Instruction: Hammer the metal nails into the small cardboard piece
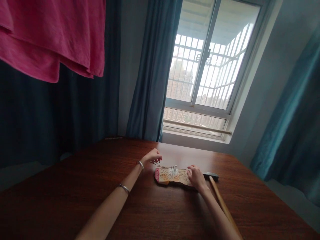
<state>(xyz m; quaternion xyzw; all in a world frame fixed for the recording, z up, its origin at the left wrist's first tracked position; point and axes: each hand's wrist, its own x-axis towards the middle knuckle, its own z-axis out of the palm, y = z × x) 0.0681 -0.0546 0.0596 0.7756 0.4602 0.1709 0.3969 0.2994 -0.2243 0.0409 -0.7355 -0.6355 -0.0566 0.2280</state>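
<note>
Head view. Centre of frame, lower half: a block (170,175) with a speckled top lies flat on the counter (100,186). A few nails (173,168) stand upright in it, close together.

The right hand (196,176) clasps the block's right end, fingers curled over the top edge. The left hand (151,156) hovers just left of and above the block, fingertips drawn together over some loose pins (157,162) on the counter. Whether it grips one cannot be told at this size.

A hammer (220,196) lies to the right of the right hand. Its dark head is beside the block and its handle runs toward the lower right of the frame; neither hand touches it.

Technique, as a judgement: lift one pin at a time with the fingertips, well clear of the standing nails. Press the block down with the right hand so that it does not slide.

Containers: none shows; the pins lie loose on the counter.

Upper left: pink cloth (50,36). Upper right: window (207,66).
</note>
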